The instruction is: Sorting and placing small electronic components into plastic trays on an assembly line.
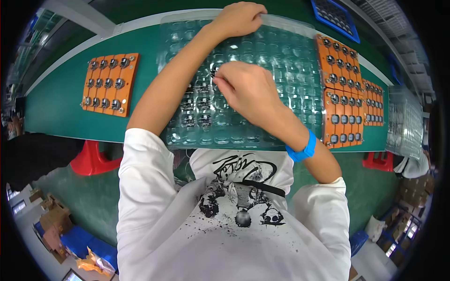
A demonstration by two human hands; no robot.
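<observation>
A clear plastic blister tray (286, 84) with rows of round pockets lies on the table in front of me. Small dark metal parts (205, 120) sit in several pockets at its left side. Over the tray's middle, my right hand (248, 86) is closed in a pinch, with a small dark part (214, 71) showing at its fingertips. My left hand (240, 19) reaches across to the tray's far edge. Its fingers are curled in, and whatever they hold is hidden.
An orange board (110, 84) with rows of small metal parts lies on the green table (51, 103) at left. More orange boards (343, 93) stand along the tray's right side. Further right are clear trays (404, 122); a blue crate (335, 19) is at the back.
</observation>
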